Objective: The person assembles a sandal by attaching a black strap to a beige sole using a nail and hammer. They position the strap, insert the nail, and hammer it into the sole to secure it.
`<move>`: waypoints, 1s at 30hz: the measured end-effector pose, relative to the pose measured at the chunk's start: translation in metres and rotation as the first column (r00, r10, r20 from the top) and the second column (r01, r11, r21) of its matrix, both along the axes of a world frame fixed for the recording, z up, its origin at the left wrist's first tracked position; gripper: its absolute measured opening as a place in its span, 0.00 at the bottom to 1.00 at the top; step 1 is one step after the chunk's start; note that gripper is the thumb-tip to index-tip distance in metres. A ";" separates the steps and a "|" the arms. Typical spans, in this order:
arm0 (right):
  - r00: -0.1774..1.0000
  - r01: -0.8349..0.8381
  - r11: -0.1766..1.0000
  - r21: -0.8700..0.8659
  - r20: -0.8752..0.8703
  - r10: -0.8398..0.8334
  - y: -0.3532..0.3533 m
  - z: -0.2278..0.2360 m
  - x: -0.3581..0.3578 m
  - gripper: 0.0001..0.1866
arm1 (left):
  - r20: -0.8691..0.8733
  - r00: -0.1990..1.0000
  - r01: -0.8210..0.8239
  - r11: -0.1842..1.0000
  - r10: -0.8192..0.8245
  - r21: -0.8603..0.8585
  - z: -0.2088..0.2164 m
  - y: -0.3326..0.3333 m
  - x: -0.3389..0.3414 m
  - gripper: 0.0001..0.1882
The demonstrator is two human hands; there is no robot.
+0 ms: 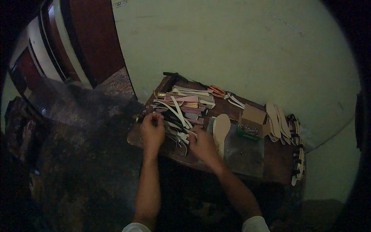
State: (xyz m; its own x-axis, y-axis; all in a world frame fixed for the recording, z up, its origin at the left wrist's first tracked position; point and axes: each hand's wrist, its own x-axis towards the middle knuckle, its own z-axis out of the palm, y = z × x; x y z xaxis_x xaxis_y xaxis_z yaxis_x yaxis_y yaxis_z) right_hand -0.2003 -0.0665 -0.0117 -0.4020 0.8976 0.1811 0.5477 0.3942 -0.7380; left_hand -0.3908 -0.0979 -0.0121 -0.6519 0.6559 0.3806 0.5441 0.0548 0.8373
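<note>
A pile of thin strips (179,110), white, pink, grey and dark, covers the left part of a wooden table. My left hand (153,131) is at the left side of this pile, thumb and fingers curled together in a pinch. Whatever sits between those fingertips is too small and dark to make out. At the pile's near right side is my right hand (201,144), its fingers closed at the ends of some pale strips (181,114). Beside it, to the right, lies a beige shoe insole (221,129).
A small cardboard box (255,113) with tiny shiny pieces stands on the brown table (280,162). Several beige insoles (276,121) lie right of it, and soles with black straps (297,154) line the right edge. Orange handles (217,91) lie by the pale green wall (232,46).
</note>
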 end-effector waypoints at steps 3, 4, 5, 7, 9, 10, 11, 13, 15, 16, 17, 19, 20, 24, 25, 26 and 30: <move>0.980 -0.020 0.998 -0.060 -0.199 0.008 0.003 0.004 0.002 0.09 | -0.019 0.999 -0.026 0.982 0.030 0.190 0.002 0.003 0.004 0.12; 0.969 -0.048 0.994 -0.101 -0.245 0.022 0.000 0.009 0.002 0.09 | -0.023 0.999 -0.037 0.971 0.043 0.236 0.002 0.004 0.006 0.13; 0.957 -0.070 0.988 -0.139 -0.289 0.027 -0.001 0.014 0.004 0.08 | 0.079 0.997 -0.029 0.975 0.012 0.221 0.006 0.003 0.013 0.15; 0.937 -0.066 0.984 -0.163 -0.350 0.005 0.003 0.001 0.007 0.08 | 0.281 0.959 -0.011 0.981 -0.044 0.192 0.014 0.001 0.031 0.18; 0.934 -0.065 0.981 -0.183 -0.356 -0.005 0.003 0.000 0.006 0.08 | 0.311 0.950 0.001 0.991 -0.043 0.134 0.014 0.002 0.039 0.19; 0.944 -0.059 0.980 -0.192 -0.330 -0.008 0.003 0.002 0.008 0.08 | 0.326 0.945 0.007 0.994 -0.041 0.105 0.013 0.002 0.039 0.20; 0.952 -0.053 0.977 -0.205 -0.304 -0.012 0.002 0.002 0.009 0.08 | 0.336 0.940 0.006 0.990 -0.053 0.141 0.005 0.003 0.037 0.19; 0.940 -0.076 0.978 -0.193 -0.342 0.005 0.003 -0.003 0.011 0.08 | 0.355 0.931 0.003 0.975 -0.083 0.221 -0.008 0.008 0.028 0.19; 0.932 -0.085 0.977 -0.196 -0.361 0.009 0.001 0.000 0.012 0.09 | 0.413 0.903 0.014 0.969 -0.118 0.245 -0.008 0.008 0.022 0.17; 0.931 -0.085 0.976 -0.202 -0.364 0.006 0.001 0.003 0.013 0.10 | 0.441 0.887 0.019 0.966 -0.135 0.258 -0.008 0.010 0.019 0.15; 0.930 -0.087 0.974 -0.211 -0.367 0.003 0.001 0.006 0.012 0.11 | 0.424 0.889 0.030 0.946 -0.174 0.324 -0.008 0.010 0.017 0.14; 0.941 -0.040 0.998 0.052 -0.334 0.055 0.008 0.009 0.013 0.11 | 0.381 0.891 0.054 0.891 -0.247 0.451 -0.007 0.011 0.012 0.12; 0.947 -0.015 0.983 0.183 -0.314 0.073 0.013 0.011 0.015 0.12 | 0.485 0.836 0.004 0.887 -0.256 0.461 -0.001 0.011 0.015 0.11; 0.957 -0.012 0.991 0.130 -0.287 0.049 0.026 0.030 0.012 0.11 | 0.718 0.604 -0.006 0.898 -0.347 0.440 0.017 0.007 0.030 0.10; 0.951 -0.035 0.989 0.143 -0.300 0.077 0.026 0.030 0.007 0.11 | 0.740 0.556 0.043 0.902 -0.379 0.429 0.018 0.007 0.031 0.10; 0.943 -0.065 0.986 0.155 -0.314 0.111 0.024 0.034 -0.002 0.11 | 0.724 0.579 0.082 0.911 -0.374 0.405 0.014 0.005 0.028 0.10; 0.959 -0.097 0.992 -0.080 -0.276 0.071 0.027 0.038 -0.022 0.11 | 0.680 0.684 0.015 0.937 -0.264 0.349 0.003 0.006 0.017 0.13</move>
State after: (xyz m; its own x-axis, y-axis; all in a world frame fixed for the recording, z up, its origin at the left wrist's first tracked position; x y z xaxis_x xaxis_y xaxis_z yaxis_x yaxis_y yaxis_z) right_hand -0.2223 -0.0395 0.0260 -0.4239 0.8805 0.2124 0.2894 0.3539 -0.8894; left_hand -0.3743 -0.0923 -0.0094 -0.7138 0.6997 0.0309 -0.2378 -0.2836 0.9290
